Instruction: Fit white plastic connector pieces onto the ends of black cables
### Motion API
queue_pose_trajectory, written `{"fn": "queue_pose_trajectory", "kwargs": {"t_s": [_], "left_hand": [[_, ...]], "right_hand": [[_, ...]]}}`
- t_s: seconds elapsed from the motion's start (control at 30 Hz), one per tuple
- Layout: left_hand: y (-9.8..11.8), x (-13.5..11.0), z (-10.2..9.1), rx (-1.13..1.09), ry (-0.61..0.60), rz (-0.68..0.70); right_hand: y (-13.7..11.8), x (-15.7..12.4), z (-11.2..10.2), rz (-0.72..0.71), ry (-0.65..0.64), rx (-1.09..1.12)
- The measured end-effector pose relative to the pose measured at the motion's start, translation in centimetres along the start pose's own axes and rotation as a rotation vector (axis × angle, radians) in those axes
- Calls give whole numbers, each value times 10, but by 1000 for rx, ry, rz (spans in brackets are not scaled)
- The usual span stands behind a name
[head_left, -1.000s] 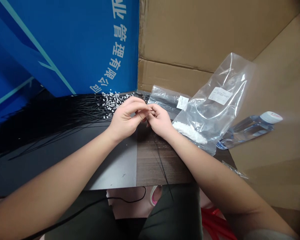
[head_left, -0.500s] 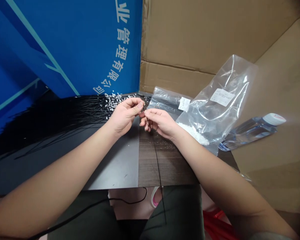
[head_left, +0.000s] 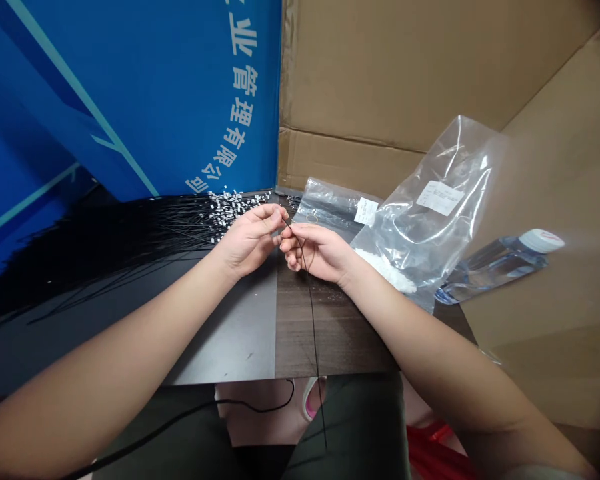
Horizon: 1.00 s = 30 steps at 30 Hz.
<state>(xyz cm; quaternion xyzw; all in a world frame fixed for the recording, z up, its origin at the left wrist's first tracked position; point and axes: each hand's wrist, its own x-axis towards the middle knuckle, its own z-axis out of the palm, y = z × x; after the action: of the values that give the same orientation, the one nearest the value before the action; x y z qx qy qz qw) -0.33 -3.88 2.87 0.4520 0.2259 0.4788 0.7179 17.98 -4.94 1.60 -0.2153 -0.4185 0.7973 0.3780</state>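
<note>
My left hand (head_left: 250, 239) and my right hand (head_left: 316, 250) meet above the dark wooden table (head_left: 300, 333), fingertips nearly touching. My right hand pinches the top of a thin black wire (head_left: 311, 313) that hangs down past the table's front edge. My left hand's thumb and forefinger are pinched at the wire's upper tip; what they hold is too small to make out. Behind my left hand lies a large pile of black wires with white end pieces (head_left: 130, 230).
A big clear plastic bag (head_left: 430, 213) with small white parts leans at the right, a smaller bag (head_left: 330, 203) behind it. A water bottle (head_left: 500, 267) lies far right. Blue panel (head_left: 130, 100) and cardboard walls (head_left: 405, 73) close the back.
My hands drew slightly apart from a tight clasp. The black wire now hangs straight down from my right fingers over the table's front edge.
</note>
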Motion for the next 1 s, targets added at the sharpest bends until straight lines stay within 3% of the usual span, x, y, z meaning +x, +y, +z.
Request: {"fn": "queue_pose_trajectory", "kwargs": {"t_s": [0.2, 0.6, 1.0], "left_hand": [[0, -3, 4, 12, -53, -32], [-1, -1, 2, 25, 73, -15], [-1, 0, 5, 113, 189, 11]], "right_hand": [[6, 1, 1, -26, -20, -30], [5, 1, 1, -53, 52, -56], [6, -1, 6, -48, 41, -100]]}}
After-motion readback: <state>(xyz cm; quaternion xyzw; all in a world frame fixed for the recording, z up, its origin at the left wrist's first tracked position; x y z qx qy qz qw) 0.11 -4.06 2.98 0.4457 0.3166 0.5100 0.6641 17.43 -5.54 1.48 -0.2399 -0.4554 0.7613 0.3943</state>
